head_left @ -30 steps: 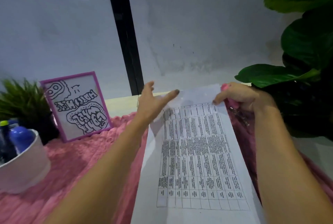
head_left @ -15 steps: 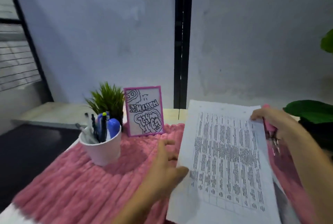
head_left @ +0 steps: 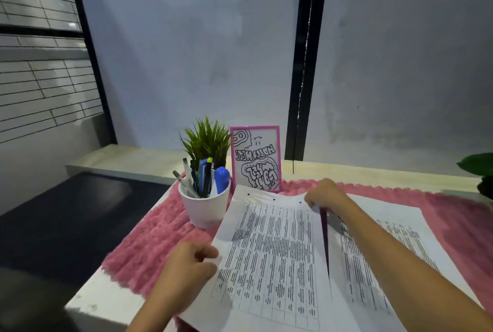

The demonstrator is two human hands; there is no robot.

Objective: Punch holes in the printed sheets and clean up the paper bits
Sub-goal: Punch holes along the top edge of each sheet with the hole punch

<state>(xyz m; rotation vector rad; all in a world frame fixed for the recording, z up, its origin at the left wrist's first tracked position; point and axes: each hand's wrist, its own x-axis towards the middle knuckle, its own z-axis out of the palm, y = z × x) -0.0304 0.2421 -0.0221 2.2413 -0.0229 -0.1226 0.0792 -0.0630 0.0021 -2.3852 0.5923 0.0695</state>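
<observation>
At the left edge of the white table (head_left: pixel 106 302) a fuzzy pink mat (head_left: pixel 149 246) begins and runs across to the right. My left hand (head_left: pixel 189 267) is over the mat near the table's front edge, its fingers curled and its thumb pinching the left edge of the printed sheet (head_left: pixel 269 251). Just beyond it, towards the back of the mat, stands a white cup (head_left: pixel 204 211) full of pens and markers. A small green plant (head_left: pixel 206 139) stands right behind the cup, and a pink-framed drawing (head_left: pixel 254 158) is upright beside the plant. The printed sheet lies between my two hands over the middle of the mat, covered in a table of small print, and its far left corner comes close to the cup. Three small dark holes (head_left: pixel 274 199) show along its far edge. My right hand (head_left: pixel 325 195) grips that far edge near its right corner with the fingers curled over the paper. I cannot tell whether it holds anything else under the sheet. A second sheet (head_left: pixel 386 238) lies flat on the mat to the right, under my forearm, and a narrow dark gap separates it from the first. A large green leaf (head_left: pixel 477 163) pokes in at the back right corner.
</observation>
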